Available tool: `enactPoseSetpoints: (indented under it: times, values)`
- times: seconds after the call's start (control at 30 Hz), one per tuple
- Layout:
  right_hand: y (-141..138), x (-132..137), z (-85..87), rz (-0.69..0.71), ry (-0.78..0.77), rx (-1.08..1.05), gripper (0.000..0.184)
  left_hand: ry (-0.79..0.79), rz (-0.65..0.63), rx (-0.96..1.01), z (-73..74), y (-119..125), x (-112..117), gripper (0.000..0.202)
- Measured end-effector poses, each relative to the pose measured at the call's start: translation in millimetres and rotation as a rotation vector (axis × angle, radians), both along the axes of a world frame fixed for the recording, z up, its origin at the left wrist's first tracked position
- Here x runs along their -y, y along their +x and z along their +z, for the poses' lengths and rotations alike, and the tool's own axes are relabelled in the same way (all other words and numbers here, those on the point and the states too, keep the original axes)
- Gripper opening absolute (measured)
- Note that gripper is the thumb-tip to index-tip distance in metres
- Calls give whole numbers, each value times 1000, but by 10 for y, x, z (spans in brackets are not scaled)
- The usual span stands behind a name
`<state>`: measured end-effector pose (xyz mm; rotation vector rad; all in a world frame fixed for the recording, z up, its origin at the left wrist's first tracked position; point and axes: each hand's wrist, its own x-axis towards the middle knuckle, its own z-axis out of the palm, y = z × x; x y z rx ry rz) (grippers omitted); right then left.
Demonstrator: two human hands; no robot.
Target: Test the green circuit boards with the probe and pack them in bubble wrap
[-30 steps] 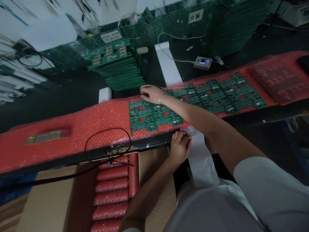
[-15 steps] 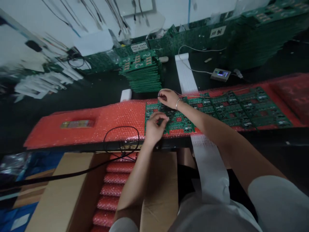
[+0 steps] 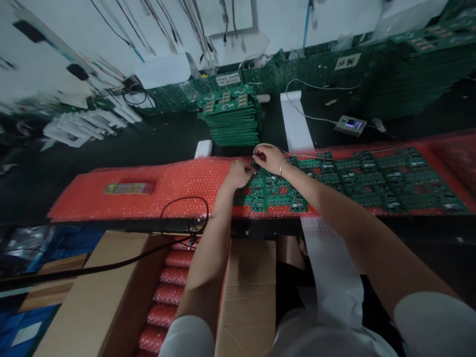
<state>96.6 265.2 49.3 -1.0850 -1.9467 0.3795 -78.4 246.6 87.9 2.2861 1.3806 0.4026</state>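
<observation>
Green circuit boards (image 3: 357, 178) lie in a row on red bubble wrap (image 3: 178, 181). My right hand (image 3: 270, 158) is closed at the far edge of the leftmost boards, pinching the end of a thin cable (image 3: 336, 159) that trails right across the row. My left hand (image 3: 238, 174) is beside it, over the far left part of the leftmost circuit board (image 3: 256, 196). Its thumb and finger come together near the board's edge; anything between them is too small to make out. The fingers hide the cable's tip.
Behind the wrap stand a stack of green boards (image 3: 232, 121), a white box (image 3: 204, 148) and a small device with a lit screen (image 3: 350, 125). A packet (image 3: 128, 188) lies on the wrap. Below the table edge, a cardboard box (image 3: 92, 292) holds red bubble-wrapped rolls; a black cable (image 3: 122, 263) crosses it.
My left hand has moved from the near part of the leftmost board to its far side, closer to my right hand. My right hand stays at the far edge. The view has shifted slightly.
</observation>
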Motion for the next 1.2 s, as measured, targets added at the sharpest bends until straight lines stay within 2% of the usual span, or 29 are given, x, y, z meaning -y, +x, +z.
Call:
enactPoseSetpoints:
  times: [0.1, 0.27, 0.43, 0.53, 0.67, 0.83, 0.93, 1.03, 1.2]
  values:
    - [0, 5, 2, -5, -15, 4, 9, 23, -10, -58, -39, 11, -22, 19]
    - [0, 7, 8, -14, -31, 24, 9, 84, 58, -83, -100, 57, -8, 17]
    - [-2, 16, 12, -14, -52, 12, 11, 158, 124, -27, -98, 65, 105, 14]
    - [-7, 15, 7, -19, -58, 8, 11, 227, 40, 40, -74, -19, 250, 27]
    - [-1, 12, 47, -45, -67, -20, 10, 292, -106, -67, -86, -100, 457, 35]
    - [62, 187, 261, -62, -68, -82, 12, 302, -51, -136, -124, -37, 513, 33]
    - [83, 439, 363, -9, -63, -83, 14, 252, -81, -56, -111, -59, 469, 36]
    - [50, 684, 346, 62, -81, -40, 14, 199, -70, 141, -80, -154, 524, 47]
    - [-62, 837, 205, 91, -108, 62, 14, 291, 142, 316, -45, -285, 957, 36]
